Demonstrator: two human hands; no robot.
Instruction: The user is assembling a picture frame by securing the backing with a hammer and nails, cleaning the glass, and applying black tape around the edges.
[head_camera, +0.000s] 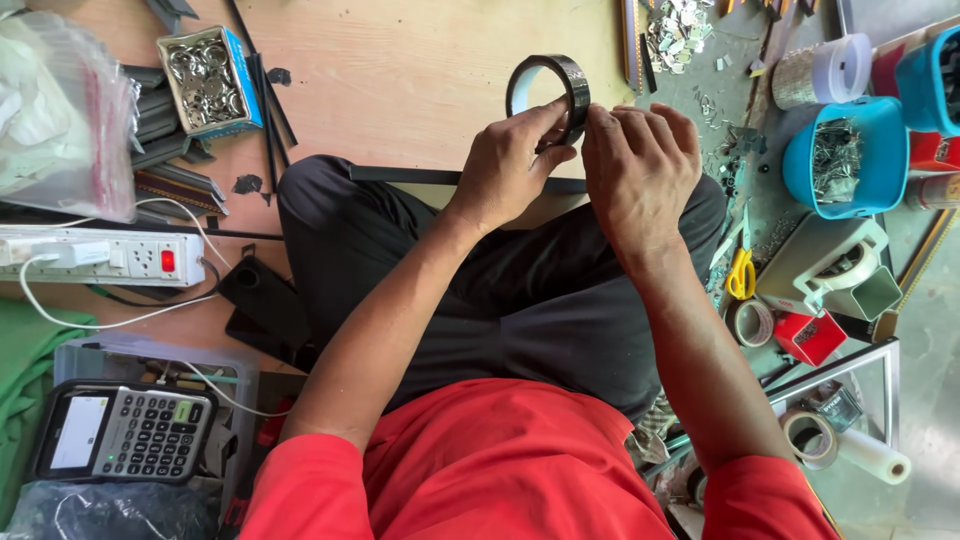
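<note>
Seated cross-legged on a wood board (420, 70); both hands up over the knees, out toward the board's far edge.

Left to right:
- Far left edge: clear plastic bag (60, 110), pale contents, red strip on its right edge.
- White power strip (105, 257) below it, red switch, white cables plugged in.
- Bottom left: grey calculator (125, 432) with a small screen.
- Top left: open blue-sided box (208, 80) full of small metal rings.
- Left hand (510, 165) pinches the tape roll (550, 95) at its lower rim, thumb and fingers closed on it.
- Roll is black, glossy, stood on edge above the knuckles, open core facing the camera.
- Right hand (640, 165) touches the roll's right side, fingers curled at the rim. Can't tell if it's gripping the roll or picking at the tape end.
- Dark flat strip (400, 175) lies across the lap under the hands.
- Right side: yellow-handled scissors (741, 272), blue tub (850, 155) of metal clips, white tape dispenser (830, 265), small red box (810, 337), tan tape rolls (810, 435).

Handling, my read: roll is light and stiff as a ring. Outer face looks slick, adhesive side will grab skin. Best hold is across the rim or through the core, one hand steadying, the other on the free end.
</note>
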